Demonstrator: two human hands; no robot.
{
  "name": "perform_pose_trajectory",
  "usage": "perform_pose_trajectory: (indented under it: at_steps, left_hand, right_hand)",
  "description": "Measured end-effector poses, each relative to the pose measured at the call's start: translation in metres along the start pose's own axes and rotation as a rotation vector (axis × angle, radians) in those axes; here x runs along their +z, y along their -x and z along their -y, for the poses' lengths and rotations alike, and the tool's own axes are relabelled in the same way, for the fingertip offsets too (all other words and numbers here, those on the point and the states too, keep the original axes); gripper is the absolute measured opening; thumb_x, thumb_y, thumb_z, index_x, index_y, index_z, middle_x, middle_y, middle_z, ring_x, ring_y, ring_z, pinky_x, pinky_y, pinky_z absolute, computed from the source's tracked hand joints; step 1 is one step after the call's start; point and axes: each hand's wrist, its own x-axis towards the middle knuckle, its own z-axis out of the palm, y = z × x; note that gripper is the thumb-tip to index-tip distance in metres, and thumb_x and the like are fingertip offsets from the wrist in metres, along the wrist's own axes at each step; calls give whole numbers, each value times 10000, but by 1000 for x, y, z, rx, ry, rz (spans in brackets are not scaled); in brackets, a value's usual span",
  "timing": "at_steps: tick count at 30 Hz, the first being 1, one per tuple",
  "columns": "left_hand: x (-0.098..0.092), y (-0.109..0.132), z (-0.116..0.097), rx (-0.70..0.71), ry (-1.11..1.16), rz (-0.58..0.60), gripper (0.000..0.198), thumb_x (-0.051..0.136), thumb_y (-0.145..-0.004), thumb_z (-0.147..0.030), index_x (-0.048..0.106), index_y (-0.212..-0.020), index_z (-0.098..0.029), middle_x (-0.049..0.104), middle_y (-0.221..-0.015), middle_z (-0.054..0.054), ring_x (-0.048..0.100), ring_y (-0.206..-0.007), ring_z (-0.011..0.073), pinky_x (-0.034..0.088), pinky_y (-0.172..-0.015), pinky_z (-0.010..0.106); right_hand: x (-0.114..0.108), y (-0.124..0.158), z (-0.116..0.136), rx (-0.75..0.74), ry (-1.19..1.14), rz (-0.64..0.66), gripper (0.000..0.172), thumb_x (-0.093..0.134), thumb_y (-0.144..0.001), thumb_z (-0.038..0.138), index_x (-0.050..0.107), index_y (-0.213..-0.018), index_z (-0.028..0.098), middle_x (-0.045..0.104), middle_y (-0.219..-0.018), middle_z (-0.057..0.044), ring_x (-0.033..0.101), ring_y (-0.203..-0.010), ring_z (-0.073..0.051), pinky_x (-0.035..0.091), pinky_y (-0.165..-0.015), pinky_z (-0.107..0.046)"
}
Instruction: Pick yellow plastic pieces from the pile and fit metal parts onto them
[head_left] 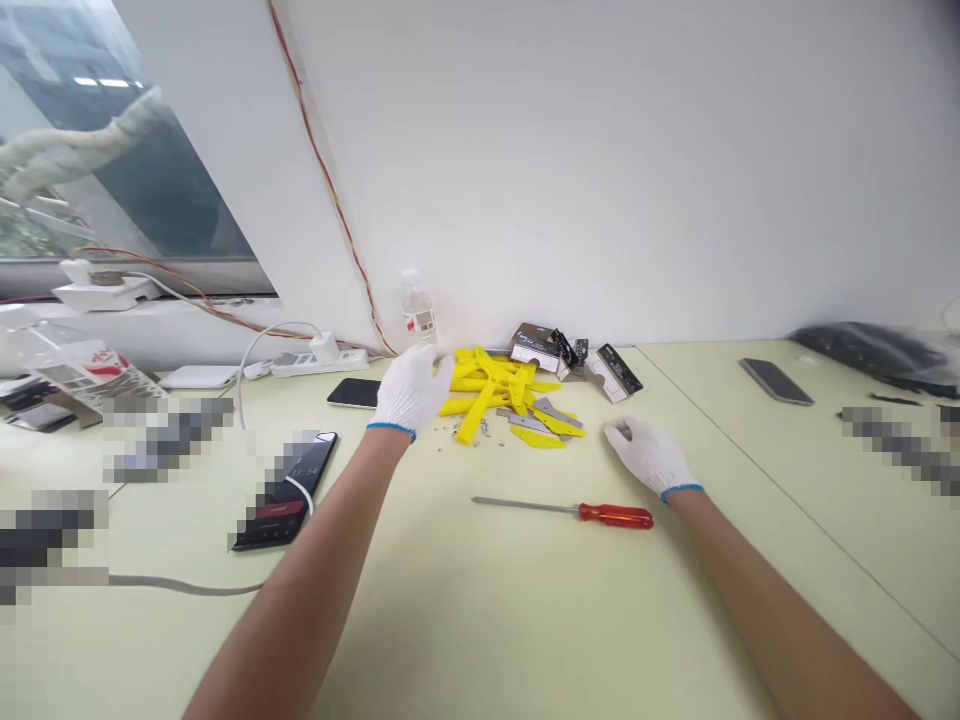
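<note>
My left hand [412, 388], in a white knit glove with a blue cuff, is at the left edge of a pile of yellow plastic handles [477, 408]. Its fingertips are mostly hidden, so whether they grip a handle is unclear. Loose grey blades [553, 412] lie among the handles, with small metal screws [484, 428] scattered in front. To the right of the pile, my right hand [649, 454], gloved alike, rests on the table with its fingers curled in and nothing visible in them. A screwdriver [611, 515] with a red handle lies in front of both hands.
Small black-and-white boxes [615, 372] sit behind the pile, near a clear bottle [418, 308] at the wall. Phones [289, 490] lie on the left, with a white cable and a power strip [319, 360]. Another phone [776, 381] and a black bag [874, 352] are on the right.
</note>
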Motion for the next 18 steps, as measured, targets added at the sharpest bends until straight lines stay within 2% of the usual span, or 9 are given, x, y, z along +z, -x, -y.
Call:
perform_pose_trajectory:
  at_steps: [1, 4, 8, 10, 13, 15, 18]
  left_hand:
    - [-2, 7, 8, -51, -2, 36, 336, 486, -987, -352, 771, -1083, -204, 756, -1119, 85, 673, -1032, 245, 483, -923, 348]
    - [0, 22, 27, -178, -38, 144, 349, 490, -971, -334, 769, -1141, -211, 757, -1145, 103, 672, -1098, 277, 485, -952, 371]
    - [2, 30, 32, -198, -77, 245, 370, 537, -947, -338, 751, -1204, -180, 744, -1184, 134, 668, -1095, 287, 480, -948, 373]
    - [1, 34, 22, -170, -58, 257, 334, 530, -949, -359, 765, -1107, -182, 754, -1138, 122, 670, -1052, 276, 476, -921, 367]
    - [3, 45, -1, -119, -9, 309, 323, 481, -966, -397, 717, -871, -197, 752, -941, 77, 672, -899, 235, 467, -810, 346]
    - [9, 54, -17, -105, -10, 340, 295, 518, -950, -429, 697, -902, -200, 754, -989, 85, 683, -936, 248, 480, -814, 350]
    - [25, 65, -34, -130, -45, 440, 406, 548, -938, -540, 706, -1035, -178, 752, -1101, 157, 711, -1020, 309, 522, -849, 390]
  right_hand:
    - [1, -4, -1, 12, 16, 18, 321, 592, -949, 570, 833, -851, 381, 793, -962, -164, 759, -910, -294, 533, -709, -428]
    - [2, -13, -3, 29, 92, 74, 337, 588, -952, 542, 825, -791, 365, 776, -871, -180, 749, -828, -287, 507, -662, -414]
    - [1, -16, -6, -54, 138, 66, 380, 565, -972, 520, 810, -733, 354, 776, -848, -181, 736, -758, -274, 470, -620, -393]
    - [1, -16, -7, -66, 148, 55, 393, 559, -977, 519, 805, -718, 355, 778, -846, -177, 733, -744, -272, 459, -612, -390]
    - [2, -17, -8, -50, 151, 56, 413, 554, -981, 529, 801, -703, 349, 777, -829, -179, 729, -735, -271, 451, -606, -385]
    - [2, -17, -6, -63, 130, 61, 434, 546, -988, 543, 799, -695, 348, 781, -844, -180, 731, -742, -269, 453, -609, -385]
    - [1, -13, 0, -66, 78, 48, 453, 512, -1017, 554, 810, -736, 361, 793, -911, -174, 745, -815, -279, 472, -645, -409]
